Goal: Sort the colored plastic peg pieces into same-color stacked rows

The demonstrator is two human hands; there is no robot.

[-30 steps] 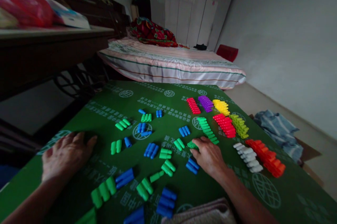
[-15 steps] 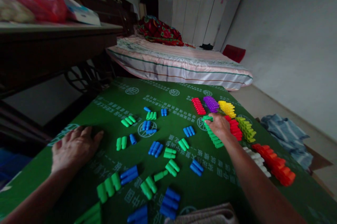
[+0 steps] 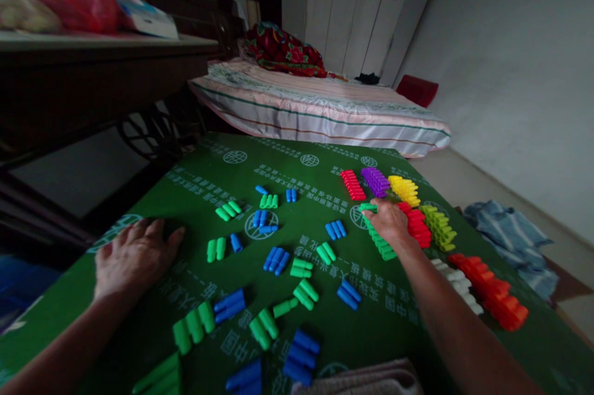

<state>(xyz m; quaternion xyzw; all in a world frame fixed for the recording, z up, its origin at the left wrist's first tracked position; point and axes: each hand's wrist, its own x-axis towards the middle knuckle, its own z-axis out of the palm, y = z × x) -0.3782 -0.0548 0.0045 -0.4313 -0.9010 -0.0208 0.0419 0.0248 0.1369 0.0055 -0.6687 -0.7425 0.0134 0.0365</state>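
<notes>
My left hand (image 3: 137, 256) lies flat on the green board (image 3: 195, 187) at the left, fingers apart, with nothing in it. At the right, my right hand (image 3: 387, 220) has its fingertips closed on the green bullet-shaped plastic piece (image 3: 368, 206) at the far end of a green row (image 3: 383, 245). The palm side is hidden. Between my hands lie scattered joined green pieces (image 3: 216, 250) and blue pieces (image 3: 276, 260), several of each. Beside my right hand are a red row (image 3: 419, 226), a purple row (image 3: 375, 181) and a yellow row (image 3: 403, 189).
Further right lie a lime row (image 3: 439, 228), a white row (image 3: 457, 283) and an orange row (image 3: 492, 291). A folded cloth (image 3: 362, 379) is at the near edge. Beyond the board stands a bed (image 3: 320, 107); a dark table (image 3: 106, 70) is at the left.
The view has shifted slightly. Both hands keep their places, my right fingers still at the far end of the green row. The pieces lie as before.
</notes>
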